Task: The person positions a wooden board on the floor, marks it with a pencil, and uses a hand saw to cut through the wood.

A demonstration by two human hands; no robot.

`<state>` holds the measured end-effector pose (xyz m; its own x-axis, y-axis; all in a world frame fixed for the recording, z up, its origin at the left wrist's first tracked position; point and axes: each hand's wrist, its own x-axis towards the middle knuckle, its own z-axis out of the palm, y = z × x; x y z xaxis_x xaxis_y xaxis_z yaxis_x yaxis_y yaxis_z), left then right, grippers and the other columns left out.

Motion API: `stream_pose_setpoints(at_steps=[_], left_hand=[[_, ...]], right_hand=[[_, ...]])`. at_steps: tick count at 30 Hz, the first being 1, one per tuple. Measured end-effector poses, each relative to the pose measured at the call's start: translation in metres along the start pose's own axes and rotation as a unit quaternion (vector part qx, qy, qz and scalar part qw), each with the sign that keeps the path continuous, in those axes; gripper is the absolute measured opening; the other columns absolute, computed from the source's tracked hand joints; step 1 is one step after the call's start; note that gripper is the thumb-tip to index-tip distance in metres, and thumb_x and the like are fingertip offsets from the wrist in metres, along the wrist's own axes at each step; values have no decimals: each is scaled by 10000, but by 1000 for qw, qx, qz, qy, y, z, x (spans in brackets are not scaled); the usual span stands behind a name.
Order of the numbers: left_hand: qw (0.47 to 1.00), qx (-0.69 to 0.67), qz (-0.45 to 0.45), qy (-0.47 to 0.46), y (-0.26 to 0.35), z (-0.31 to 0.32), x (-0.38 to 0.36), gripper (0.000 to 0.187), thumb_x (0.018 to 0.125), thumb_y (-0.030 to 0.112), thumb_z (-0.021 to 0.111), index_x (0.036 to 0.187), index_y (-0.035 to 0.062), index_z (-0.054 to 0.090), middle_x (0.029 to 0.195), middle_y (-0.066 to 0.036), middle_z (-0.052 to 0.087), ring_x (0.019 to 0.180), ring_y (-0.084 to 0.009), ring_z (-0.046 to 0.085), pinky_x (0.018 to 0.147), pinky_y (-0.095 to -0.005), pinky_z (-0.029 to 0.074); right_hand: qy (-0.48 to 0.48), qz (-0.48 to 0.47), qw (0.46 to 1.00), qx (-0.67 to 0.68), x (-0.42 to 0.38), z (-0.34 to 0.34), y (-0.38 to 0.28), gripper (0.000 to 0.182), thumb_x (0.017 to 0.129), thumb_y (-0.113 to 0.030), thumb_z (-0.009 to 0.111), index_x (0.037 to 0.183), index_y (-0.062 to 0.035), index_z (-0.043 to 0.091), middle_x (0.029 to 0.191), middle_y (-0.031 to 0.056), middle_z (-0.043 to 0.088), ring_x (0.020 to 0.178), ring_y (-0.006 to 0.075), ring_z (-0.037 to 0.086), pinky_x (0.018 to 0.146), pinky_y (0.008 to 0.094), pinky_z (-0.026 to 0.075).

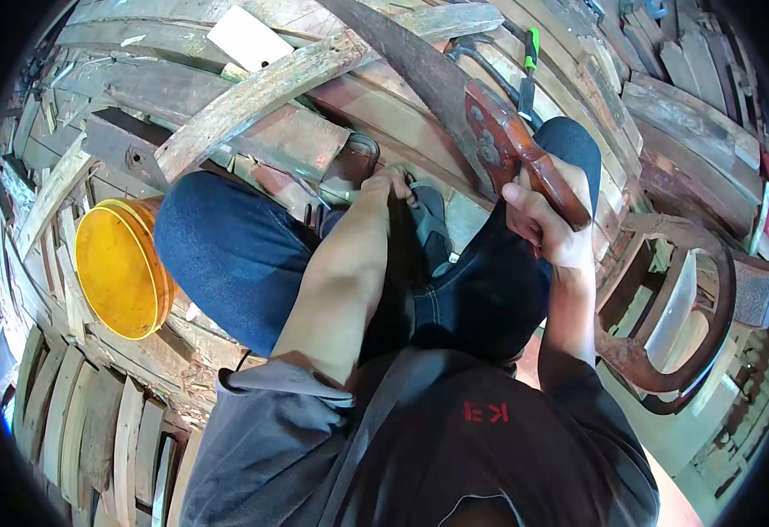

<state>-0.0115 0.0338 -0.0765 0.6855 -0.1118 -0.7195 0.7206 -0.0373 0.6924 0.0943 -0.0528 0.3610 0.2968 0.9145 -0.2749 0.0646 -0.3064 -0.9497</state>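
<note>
My right hand [549, 215] is wrapped round the reddish-brown wooden handle [525, 154] of a handsaw. The long dark saw blade [411, 70] slants up and left from the handle, passing over a curved wooden plank [266, 101]. Low between my knees, my left hand [391, 183] reaches down beside a grey sandal [431, 224]. Its fingers look bent, and what lies under them cannot be made out. A second sandal [351, 161] is just left of that hand.
A yellow bucket [117, 268] stands left of my knee. A green-and-black-handled chisel [529, 75] lies beside a hammer [472, 53] beyond the saw handle. A curved wooden frame [718, 299] sits on the right. A white board [250, 39] and stacked wood strips [125, 430] surround me.
</note>
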Motion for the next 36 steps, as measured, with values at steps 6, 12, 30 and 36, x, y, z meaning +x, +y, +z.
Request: stream_pose_setpoints(at_steps=[6,12,30,36], left_hand=[[988,104,-26,115,51,-3,-47,785,589,473,934,1246,124,683,1230,-106,695,1165,-279,644,956,-391,527],[977,173,-56,114,57,-7,-33,871,605,513,912,1330,130,618,1335,-97,638,1258,-287,582,1057,-412,466],[971,231,-36,39,39,-16,9,566,768,416,818,1237,120,708,1413,-92,593,1288,-277,569,1044,-420,477],[984,175,-44,-3,38,-19,-3,603,762,441,817,1253,114,696,1407,-92,597,1282,-279,569,1040,-426,476]], right_hand=[[6,12,1000,-5,-2,3,-3,273,858,-86,702,683,-54,494,519,-34,452,450,54,402,444,240,276],[3,20,1000,-15,-3,4,-6,279,855,-74,706,675,-55,493,524,-29,462,450,58,412,444,246,291],[1,30,999,11,-4,5,-6,287,853,-61,713,672,-61,490,537,-32,462,459,53,425,446,242,307],[-12,20,999,26,-3,0,0,260,860,-61,711,710,-59,499,553,-39,456,463,48,434,447,238,315]])
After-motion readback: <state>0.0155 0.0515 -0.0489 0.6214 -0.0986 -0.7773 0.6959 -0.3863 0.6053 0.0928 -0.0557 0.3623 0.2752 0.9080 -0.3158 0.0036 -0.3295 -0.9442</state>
